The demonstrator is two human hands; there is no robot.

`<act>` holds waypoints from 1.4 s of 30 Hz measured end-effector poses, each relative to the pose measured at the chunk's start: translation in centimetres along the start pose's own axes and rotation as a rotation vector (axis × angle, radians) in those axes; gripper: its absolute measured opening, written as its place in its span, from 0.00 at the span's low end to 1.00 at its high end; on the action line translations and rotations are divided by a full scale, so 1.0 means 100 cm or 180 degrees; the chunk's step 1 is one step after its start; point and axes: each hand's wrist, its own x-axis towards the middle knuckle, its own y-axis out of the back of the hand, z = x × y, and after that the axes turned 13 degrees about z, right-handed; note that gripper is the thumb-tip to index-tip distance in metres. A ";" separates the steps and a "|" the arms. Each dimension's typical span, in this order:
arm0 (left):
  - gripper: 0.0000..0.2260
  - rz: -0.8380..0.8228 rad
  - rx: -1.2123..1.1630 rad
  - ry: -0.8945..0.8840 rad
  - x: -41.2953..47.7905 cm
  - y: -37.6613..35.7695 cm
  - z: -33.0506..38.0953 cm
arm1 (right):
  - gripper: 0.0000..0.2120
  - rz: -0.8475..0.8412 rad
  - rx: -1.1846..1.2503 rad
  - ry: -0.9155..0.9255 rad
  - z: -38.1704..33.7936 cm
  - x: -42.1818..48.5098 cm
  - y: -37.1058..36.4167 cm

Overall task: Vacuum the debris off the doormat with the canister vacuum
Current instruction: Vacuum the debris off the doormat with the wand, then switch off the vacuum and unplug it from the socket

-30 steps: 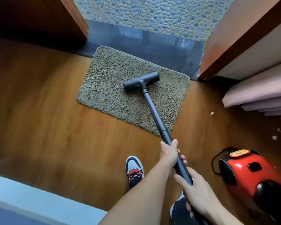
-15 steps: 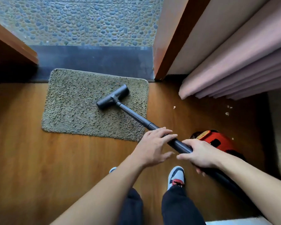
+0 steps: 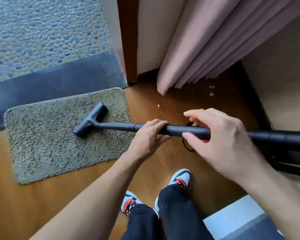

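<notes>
— How far along is the job, would you say?

— Midway, I'd guess. The floor nozzle [image 3: 91, 119] sits flat on the doormat [image 3: 47, 144], toward its far right part, angled across the pile. I can't pick out distinct debris in the shag; the pile is too mottled to say whether it's clean. The near and left stretches look like they need passes.

— And the hands?

— The left hand [image 3: 147, 137] wraps the black wand [image 3: 118, 126] just behind a joint, fingers curled over the top. The right hand [image 3: 220, 141] only hovers over the tube: fingers nearly straight and lifted, thumb lying along the near side. It isn't clamping.

— Where's the machine itself?

— The canister [image 3: 204, 140] is mostly hidden behind that right hand; only slivers of glossy red shell show.

— What's the mat like?

— A rounded rectangle of coarse olive-brown shag, lying on smooth wooden floor [image 3: 42, 205], its far edge beside a dark threshold [image 3: 59, 78]. The wand is matte, rigid plastic in telescoping sections.

— Anything off the mat?

— Pale crumbs [image 3: 158, 106] on the boards near the pink pleated curtain [image 3: 206, 49].
</notes>
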 end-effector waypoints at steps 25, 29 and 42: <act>0.18 -0.0260 -0.0158 -0.1348 0.187 -0.158 0.169 | 0.34 0.0511 0.0597 -0.2025 0.325 -0.059 -0.073; 0.20 -0.0549 -0.0221 -0.1420 0.199 -0.167 0.170 | 0.33 0.0517 0.0587 -0.2066 0.327 -0.058 -0.102; 0.21 -0.0734 -0.0444 -0.1862 0.219 -0.176 0.114 | 0.30 -0.0638 -0.0719 -0.1059 0.372 -0.004 -0.168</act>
